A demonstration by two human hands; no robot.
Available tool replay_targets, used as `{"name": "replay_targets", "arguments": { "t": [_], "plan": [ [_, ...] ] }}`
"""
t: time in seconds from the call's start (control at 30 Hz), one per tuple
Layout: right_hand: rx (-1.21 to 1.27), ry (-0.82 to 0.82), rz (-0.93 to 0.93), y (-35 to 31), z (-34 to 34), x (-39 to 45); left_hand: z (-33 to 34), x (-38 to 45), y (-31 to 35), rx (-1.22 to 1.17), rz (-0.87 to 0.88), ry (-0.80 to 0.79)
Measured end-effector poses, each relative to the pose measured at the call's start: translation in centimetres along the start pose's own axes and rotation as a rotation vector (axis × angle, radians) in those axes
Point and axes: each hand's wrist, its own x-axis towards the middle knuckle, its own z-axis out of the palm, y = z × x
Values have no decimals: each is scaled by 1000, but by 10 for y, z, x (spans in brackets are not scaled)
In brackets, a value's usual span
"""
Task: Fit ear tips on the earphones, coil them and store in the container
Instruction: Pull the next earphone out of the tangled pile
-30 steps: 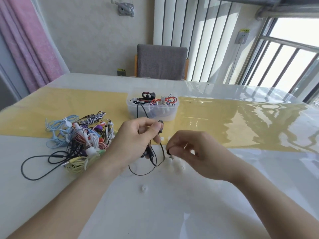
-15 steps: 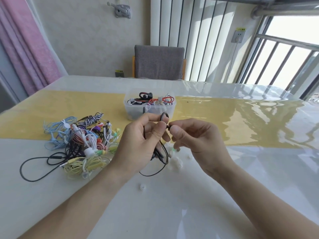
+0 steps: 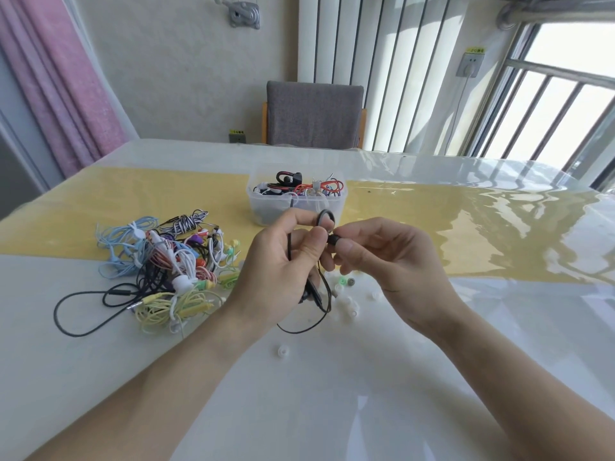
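Hands met above a white table (image 3: 332, 410) in the single head-worn view. A black earphone (image 3: 324, 219), with its ear hook looping upward, was pinched between thumb and forefinger of the left hand (image 3: 286, 271), and its cord hung down past the palm. A small black ear tip (image 3: 332, 240) was pinched by the fingertips of the right hand (image 3: 392, 261) and held directly against the earphone, just to its right, so the push seemed to run sideways, right hand toward left. Whether the tip was seated could not be told. Loose ear tips (image 3: 346, 299) were scattered on the table beneath. A tangled earphone pile (image 3: 169, 267) lay to the left. The clear container (image 3: 266, 211), already holding several earphones, stood just beyond the hands.
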Motion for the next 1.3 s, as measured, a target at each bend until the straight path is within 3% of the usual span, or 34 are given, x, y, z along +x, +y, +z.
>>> {"name": "replay_targets", "arguments": {
  "t": [0.33,0.83,1.1,1.3],
  "plan": [
    [112,-58,92,2,-2,2,-3,-2,-4,94,75,-32],
    [2,4,44,-2,0,-3,-4,-1,-4,168,138,-72],
    [-26,35,73,-4,3,-5,-7,-2,0,280,129,-70],
    [-73,51,91,-9,4,-6,-10,-3,3,207,57,-101]
  ]
}}
